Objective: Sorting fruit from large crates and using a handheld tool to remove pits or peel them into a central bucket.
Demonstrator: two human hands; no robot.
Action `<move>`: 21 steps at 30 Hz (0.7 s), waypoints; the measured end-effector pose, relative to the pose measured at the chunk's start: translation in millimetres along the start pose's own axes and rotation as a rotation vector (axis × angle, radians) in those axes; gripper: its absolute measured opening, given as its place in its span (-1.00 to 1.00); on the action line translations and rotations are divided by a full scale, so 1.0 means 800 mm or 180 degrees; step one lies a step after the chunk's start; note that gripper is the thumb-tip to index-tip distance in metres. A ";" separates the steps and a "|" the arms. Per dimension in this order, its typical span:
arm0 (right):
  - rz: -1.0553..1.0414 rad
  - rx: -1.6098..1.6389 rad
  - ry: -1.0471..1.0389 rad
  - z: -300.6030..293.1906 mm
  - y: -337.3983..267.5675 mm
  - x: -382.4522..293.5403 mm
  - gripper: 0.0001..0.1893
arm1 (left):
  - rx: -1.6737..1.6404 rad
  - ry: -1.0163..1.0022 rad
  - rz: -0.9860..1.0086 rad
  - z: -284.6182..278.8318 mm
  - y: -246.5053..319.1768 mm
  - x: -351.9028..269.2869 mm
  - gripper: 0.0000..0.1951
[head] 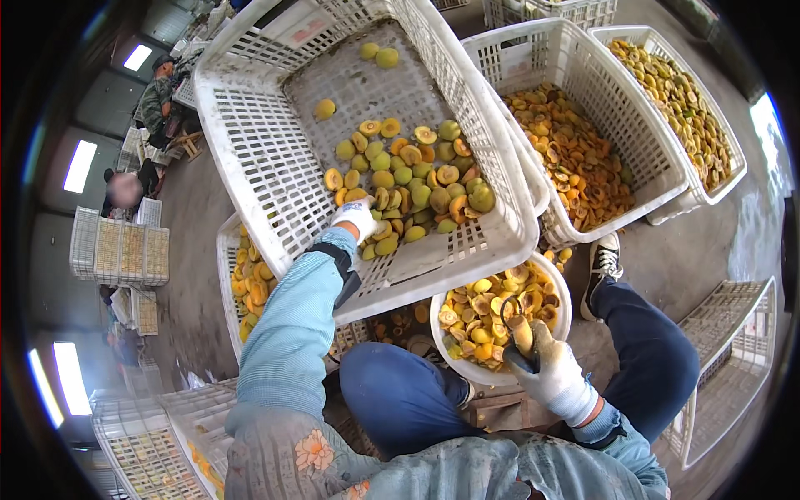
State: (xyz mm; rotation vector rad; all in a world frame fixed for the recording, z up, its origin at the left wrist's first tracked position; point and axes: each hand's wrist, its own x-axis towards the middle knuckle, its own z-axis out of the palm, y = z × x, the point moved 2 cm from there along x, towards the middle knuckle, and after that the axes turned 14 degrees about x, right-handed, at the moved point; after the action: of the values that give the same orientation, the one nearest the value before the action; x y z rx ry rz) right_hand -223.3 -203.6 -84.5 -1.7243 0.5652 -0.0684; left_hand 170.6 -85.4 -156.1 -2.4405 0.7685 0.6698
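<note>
A tilted white plastic crate point(250, 162) holds whole and halved yellow-green fruits point(412, 181), apricots or small peaches. My left hand point(359, 219), in a white work glove, reaches into its near left part and touches the fruits; whether its fingers hold one is hard to tell. In my gloved right hand point(547, 369) is a wooden-handled tool point(520, 334) with a curved metal loop at its end. That hand is over the near rim of a round white tub point(565, 294) filled with halved fruits point(481, 312).
Right of the tilted crate stand a crate of orange fruit halves point(650, 206) and another of greener halves point(737, 169). An open crate point(725, 369) lies at the right. Beneath the left side is a fruit crate point(225, 275). Two people point(153, 103) sit farther off among stacked crates point(119, 250).
</note>
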 end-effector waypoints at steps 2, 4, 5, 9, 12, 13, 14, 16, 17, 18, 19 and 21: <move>0.0004 0.0040 -0.0018 0.000 0.003 -0.002 -0.54 | 0.0324 0.0032 -0.0090 -0.014 0.017 -0.010 -0.31; -0.0013 0.0103 -0.0087 0.000 -0.005 -0.001 -0.57 | 0.0723 0.0026 0.0095 -0.018 0.010 -0.012 -0.36; -0.0111 0.0107 -0.0058 0.002 -0.010 0.000 -0.58 | 0.0879 0.0048 0.0187 -0.014 0.001 -0.013 -0.38; -0.0169 0.0172 -0.0078 0.005 -0.013 -0.005 -0.63 | -0.1004 -0.0211 0.0682 -0.001 -0.019 -0.036 -0.40; -0.0152 0.0188 -0.0099 0.003 -0.016 -0.012 -0.66 | -0.2837 -0.0221 0.1184 -0.074 0.003 -0.138 -0.44; -0.0171 0.0212 -0.0124 0.006 -0.015 -0.014 -0.67 | -0.3297 -0.0183 0.1437 -0.079 -0.006 -0.158 -0.47; -0.0190 0.0234 -0.0149 0.008 -0.015 -0.016 -0.68 | -0.4157 -0.0114 0.1656 -0.079 -0.016 -0.181 -0.50; -0.0006 0.0310 -0.0230 0.008 -0.024 -0.022 -0.66 | -0.5705 -0.0031 0.2197 -0.057 -0.021 -0.219 -0.53; -0.0125 0.0457 -0.0140 0.011 -0.026 -0.024 -0.64 | -0.6399 0.0017 0.2488 -0.043 -0.023 -0.237 -0.54; -0.0315 0.0699 -0.0239 0.025 -0.035 -0.030 -0.61 | -0.6804 -0.0088 0.2296 -0.040 -0.036 -0.287 -0.51; -0.0386 0.0805 -0.0088 0.026 -0.031 -0.031 -0.59 | -0.7163 -0.0443 0.2505 -0.033 -0.014 -0.294 -0.51; -0.0622 0.0886 0.0029 0.021 -0.035 -0.034 -0.52 | -0.7506 -0.1011 0.2813 -0.025 0.037 -0.297 -0.51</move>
State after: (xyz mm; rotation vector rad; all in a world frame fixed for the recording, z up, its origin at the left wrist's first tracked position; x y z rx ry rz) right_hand -232.1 -174.3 -55.2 -1.5025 0.3727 -0.2809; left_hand -13.1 -27.3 -12.6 -2.7595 1.0240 3.9099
